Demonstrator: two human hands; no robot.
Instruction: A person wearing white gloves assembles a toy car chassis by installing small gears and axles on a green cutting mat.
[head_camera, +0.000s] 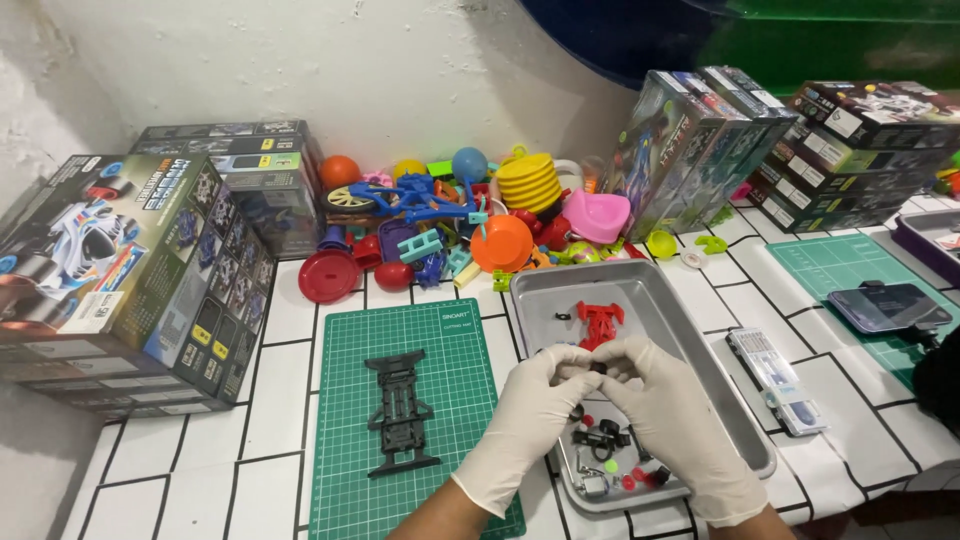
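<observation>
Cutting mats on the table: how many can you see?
2. One green cutting mat lies left of the metal tray, under the black car frame. A second mat lies right, partly under a phone.

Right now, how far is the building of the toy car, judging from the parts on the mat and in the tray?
Early stage. Done: the black chassis lies bare on the green cutting mat. In hand: the gloved left hand and right hand pinch a small dark part over the metal tray. Left: the red body piece, a black part with wheels and small coloured bits wait loose in the tray.
</observation>
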